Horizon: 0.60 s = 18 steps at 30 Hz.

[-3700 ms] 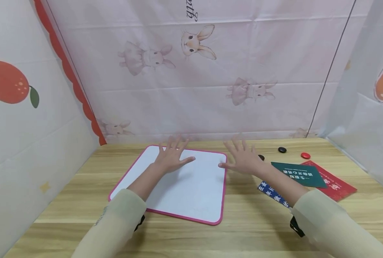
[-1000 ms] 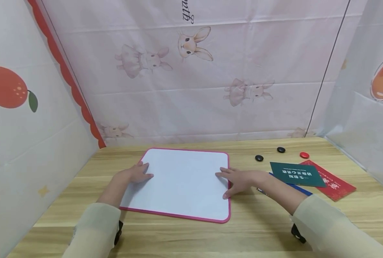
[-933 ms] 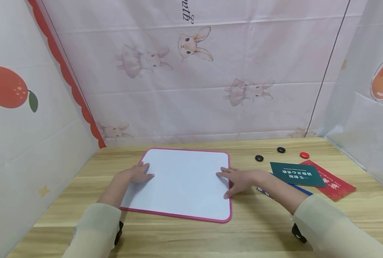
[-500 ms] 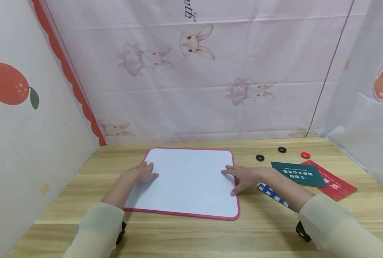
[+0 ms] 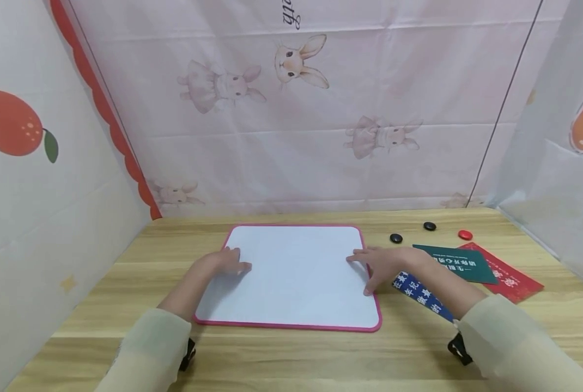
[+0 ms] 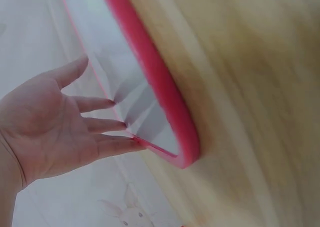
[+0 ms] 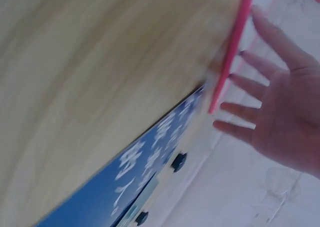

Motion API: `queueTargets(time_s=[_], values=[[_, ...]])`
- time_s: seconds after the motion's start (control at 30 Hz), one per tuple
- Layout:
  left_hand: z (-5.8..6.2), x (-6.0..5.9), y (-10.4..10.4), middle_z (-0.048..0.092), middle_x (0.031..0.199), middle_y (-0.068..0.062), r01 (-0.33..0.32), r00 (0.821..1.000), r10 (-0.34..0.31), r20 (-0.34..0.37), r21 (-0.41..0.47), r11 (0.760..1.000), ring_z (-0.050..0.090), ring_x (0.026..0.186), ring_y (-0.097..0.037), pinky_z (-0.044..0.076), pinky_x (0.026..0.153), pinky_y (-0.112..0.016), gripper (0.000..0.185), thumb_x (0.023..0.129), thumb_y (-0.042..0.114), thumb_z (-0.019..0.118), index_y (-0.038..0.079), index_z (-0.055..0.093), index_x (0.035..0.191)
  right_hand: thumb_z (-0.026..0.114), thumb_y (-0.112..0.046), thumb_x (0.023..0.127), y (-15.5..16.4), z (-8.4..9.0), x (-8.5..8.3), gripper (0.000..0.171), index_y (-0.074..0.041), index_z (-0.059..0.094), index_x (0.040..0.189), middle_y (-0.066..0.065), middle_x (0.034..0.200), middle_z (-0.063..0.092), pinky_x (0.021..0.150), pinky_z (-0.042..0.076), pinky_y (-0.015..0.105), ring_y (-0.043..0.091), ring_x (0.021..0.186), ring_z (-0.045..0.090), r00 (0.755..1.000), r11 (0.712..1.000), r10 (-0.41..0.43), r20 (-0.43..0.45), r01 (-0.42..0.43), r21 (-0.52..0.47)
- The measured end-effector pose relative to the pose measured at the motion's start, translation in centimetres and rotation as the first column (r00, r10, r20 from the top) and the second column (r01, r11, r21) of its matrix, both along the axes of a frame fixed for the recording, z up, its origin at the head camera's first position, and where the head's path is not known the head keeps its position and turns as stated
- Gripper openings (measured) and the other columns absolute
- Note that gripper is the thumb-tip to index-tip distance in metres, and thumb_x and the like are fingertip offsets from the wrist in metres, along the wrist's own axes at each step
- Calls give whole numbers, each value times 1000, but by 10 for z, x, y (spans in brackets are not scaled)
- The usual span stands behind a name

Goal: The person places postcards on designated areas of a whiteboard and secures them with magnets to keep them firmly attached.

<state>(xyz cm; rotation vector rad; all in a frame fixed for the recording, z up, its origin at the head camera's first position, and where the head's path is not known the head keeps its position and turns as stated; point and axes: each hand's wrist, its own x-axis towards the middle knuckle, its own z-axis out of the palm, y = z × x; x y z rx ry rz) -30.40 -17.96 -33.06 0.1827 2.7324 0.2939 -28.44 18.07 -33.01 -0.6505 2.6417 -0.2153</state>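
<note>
both hands lie flat on the whiteboard [image 5: 291, 272] (pink-rimmed): left hand [image 5: 221, 264] and right hand [image 5: 382, 264], fingers straight and spread, at opposite edges.

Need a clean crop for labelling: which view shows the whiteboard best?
Head view: the whole pink-framed whiteboard lies flat on the table, with the left hand and right hand at its side edges. The left wrist view shows only one blurred corner, the right wrist view only a sliver of pink frame.
</note>
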Motion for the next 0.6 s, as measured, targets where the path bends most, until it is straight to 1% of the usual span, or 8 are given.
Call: queueTargets(time_s=[0.1,0.13,0.27,0.4,0.47,0.53,0.6], values=[[2,2,4,23,142,-31,-11,1000,11,11,5,1000,16,132,-43,17,103,-54,67,94,31,51,-13,25,138,73,-36,77,-5,5,4,75,-18,38,141,13,146,28,96,22,65,38,134,16,1000,1000,-27,-1,27,7],[1,2,5,24,141,-32,-12,1000,12,6,2,1000,17,131,-43,18,103,-54,67,94,31,51,-13,26,137,72,-36,78,-6,7,4,74,-17,38,141,14,146,28,96,22,64,38,133,17,999,999,-33,0,33,0],[-1,2,9,27,139,-32,-59,998,60,-19,23,998,20,130,-44,21,103,-54,66,94,30,51,-15,27,136,71,-34,80,-9,12,5,73,-12,37,141,18,145,27,100,22,59,40,132,19,999,997,-34,2,34,-64],[-4,0,11,30,137,-33,-104,994,106,-38,58,993,24,128,-45,23,102,-53,64,94,28,51,-16,28,134,71,-33,80,-9,12,3,73,-10,37,141,19,145,28,100,25,56,39,132,21,1000,992,-31,0,31,-123],[-5,-1,10,31,137,-33,-122,991,126,-37,79,989,26,128,-44,25,101,-53,63,94,28,50,-16,28,134,70,-34,81,-8,11,3,73,-10,36,141,19,144,29,100,26,55,39,132,22,1000,989,-30,-5,29,-143],[-6,-3,7,33,136,-33,-115,992,120,-48,99,988,28,126,-44,26,101,-52,62,95,27,50,-16,28,134,70,-34,81,-6,9,3,73,-10,36,141,18,144,29,99,27,55,39,131,23,999,986,-34,-12,32,-161],[-8,-5,3,36,133,-33,-78,993,87,-81,108,991,31,125,-44,27,100,-52,60,95,27,49,-17,31,132,69,-34,82,-4,7,2,73,-9,35,142,18,144,29,99,28,54,38,131,23,999,983,-39,-19,35,-178]])
